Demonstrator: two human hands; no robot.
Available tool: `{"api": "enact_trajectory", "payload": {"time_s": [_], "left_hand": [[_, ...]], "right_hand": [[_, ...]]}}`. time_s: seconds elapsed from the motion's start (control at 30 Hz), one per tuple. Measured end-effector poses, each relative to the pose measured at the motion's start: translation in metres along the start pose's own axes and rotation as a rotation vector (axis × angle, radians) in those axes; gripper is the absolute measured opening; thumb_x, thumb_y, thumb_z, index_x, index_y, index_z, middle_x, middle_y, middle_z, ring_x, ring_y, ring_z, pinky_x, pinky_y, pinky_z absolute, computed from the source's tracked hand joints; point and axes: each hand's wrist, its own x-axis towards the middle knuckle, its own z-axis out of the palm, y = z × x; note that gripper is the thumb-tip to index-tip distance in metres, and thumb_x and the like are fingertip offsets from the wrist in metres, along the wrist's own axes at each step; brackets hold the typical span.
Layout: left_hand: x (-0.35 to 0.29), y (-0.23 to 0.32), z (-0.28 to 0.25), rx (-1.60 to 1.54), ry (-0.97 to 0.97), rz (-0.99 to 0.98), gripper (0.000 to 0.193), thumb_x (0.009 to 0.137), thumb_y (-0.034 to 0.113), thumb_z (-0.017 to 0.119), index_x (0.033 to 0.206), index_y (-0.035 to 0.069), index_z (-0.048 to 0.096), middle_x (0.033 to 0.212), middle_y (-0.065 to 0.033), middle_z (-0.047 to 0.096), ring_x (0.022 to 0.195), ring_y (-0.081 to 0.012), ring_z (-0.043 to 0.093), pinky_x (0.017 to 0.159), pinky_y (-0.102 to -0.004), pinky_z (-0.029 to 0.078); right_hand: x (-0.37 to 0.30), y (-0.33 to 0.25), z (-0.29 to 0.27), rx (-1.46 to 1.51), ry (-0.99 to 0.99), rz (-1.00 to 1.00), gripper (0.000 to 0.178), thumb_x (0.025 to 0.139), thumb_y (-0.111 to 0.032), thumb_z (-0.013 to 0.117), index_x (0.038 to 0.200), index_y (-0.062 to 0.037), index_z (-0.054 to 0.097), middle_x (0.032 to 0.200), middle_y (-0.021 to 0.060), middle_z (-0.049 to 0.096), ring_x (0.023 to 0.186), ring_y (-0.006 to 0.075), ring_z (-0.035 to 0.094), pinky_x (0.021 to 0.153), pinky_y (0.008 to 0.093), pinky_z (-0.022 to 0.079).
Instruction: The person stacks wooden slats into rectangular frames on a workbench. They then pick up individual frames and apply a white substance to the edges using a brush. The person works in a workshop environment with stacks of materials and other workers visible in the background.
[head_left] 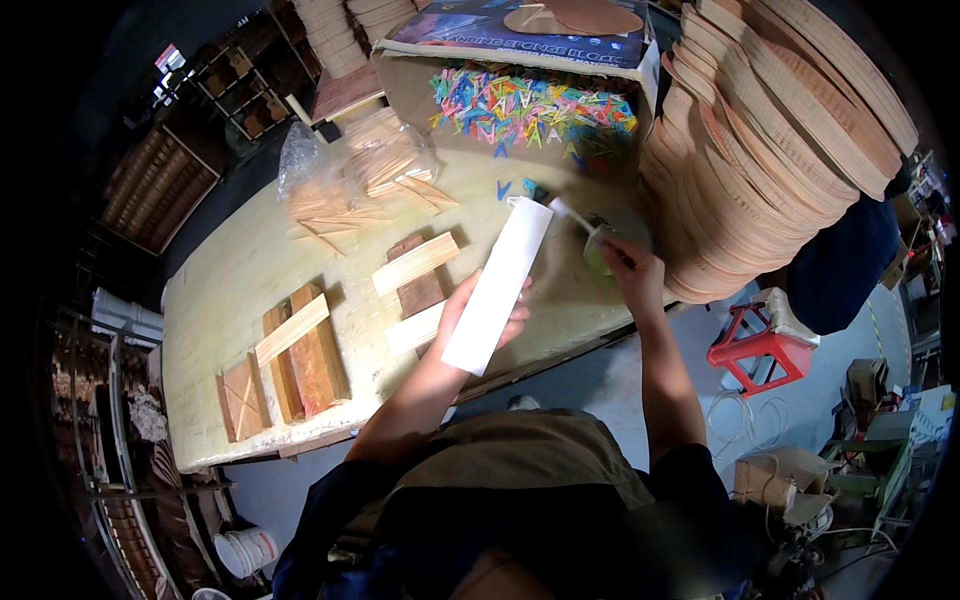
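My left hand (460, 318) is wrapped around a long flat white strip (498, 285), tilted with its far end up and to the right. My right hand (632, 265) pinches the handle of a small brush (574, 215). The brush's pale tip is close to the strip's far right corner; whether they touch I cannot tell. Partly behind my right fingers stands a small greenish cup (594, 256). Past the strip's far end lie a blue clothespin (503, 190) and a small teal piece (535, 188).
A cardboard box (400, 95) of colourful clothespins stands at the back. Tall stacks of curved wooden pieces (770, 150) rise at right. Wooden blocks (318, 365) with pale strips lie at left on the table (200, 330), with bagged sticks (385, 150) behind. A red stool (765, 350) stands beyond.
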Motion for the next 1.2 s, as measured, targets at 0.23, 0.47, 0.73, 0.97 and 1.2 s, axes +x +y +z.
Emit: {"api": "enact_trajectory", "payload": {"time_s": [0.23,0.47,0.73,0.97,1.2], "left_hand": [[-0.01,-0.003,-0.002,0.052,0.03,0.066,0.058,0.091,0.037,0.053,0.124,-0.01,0.045,0.103,-0.0128,0.05,0.079,-0.0187,0.045,0.06,-0.0257,0.041],[-0.014,0.002,0.0,0.083,0.013,-0.024,0.06,0.09,0.039,0.053,0.123,-0.01,0.046,0.101,-0.0123,0.05,0.08,-0.0193,0.046,0.06,-0.0257,0.04],[-0.009,0.003,-0.003,0.098,0.039,0.007,0.059,0.089,0.038,0.055,0.123,-0.01,0.047,0.106,-0.0126,0.052,0.082,-0.0185,0.045,0.063,-0.0263,0.04],[-0.001,0.015,-0.012,-0.043,-0.048,0.1,0.057,0.095,0.04,0.049,0.125,-0.008,0.046,0.101,-0.0122,0.051,0.078,-0.0198,0.045,0.064,-0.0291,0.04],[-0.003,0.007,-0.001,-0.042,-0.003,0.065,0.057,0.094,0.038,0.053,0.125,-0.009,0.046,0.101,-0.012,0.052,0.081,-0.0201,0.046,0.068,-0.0296,0.041]], "right_hand": [[-0.007,-0.053,-0.016,0.073,-0.482,-0.023,0.016,0.086,-0.009,0.069,0.101,-0.0029,0.072,0.083,0.0044,0.068,0.076,0.0083,0.059,0.072,0.0247,0.048],[0.007,-0.019,-0.014,0.195,-0.186,0.012,0.02,0.083,-0.008,0.07,0.102,-0.0034,0.071,0.086,0.0086,0.068,0.074,0.0082,0.059,0.067,0.0252,0.048],[0.005,-0.04,0.001,-0.173,0.122,-0.166,0.019,0.079,-0.01,0.073,0.098,-0.0063,0.073,0.081,0.008,0.067,0.068,0.0167,0.062,0.06,0.0302,0.05],[-0.063,-0.082,0.03,-0.225,-0.133,-0.711,0.025,0.075,-0.007,0.072,0.099,-0.0144,0.073,0.08,0.0037,0.064,0.064,0.0213,0.061,0.055,0.0323,0.05],[-0.018,-0.066,0.039,-0.295,0.111,-0.419,0.022,0.074,-0.009,0.072,0.096,-0.0101,0.072,0.074,0.0051,0.062,0.063,0.0231,0.06,0.055,0.0342,0.05]]}}
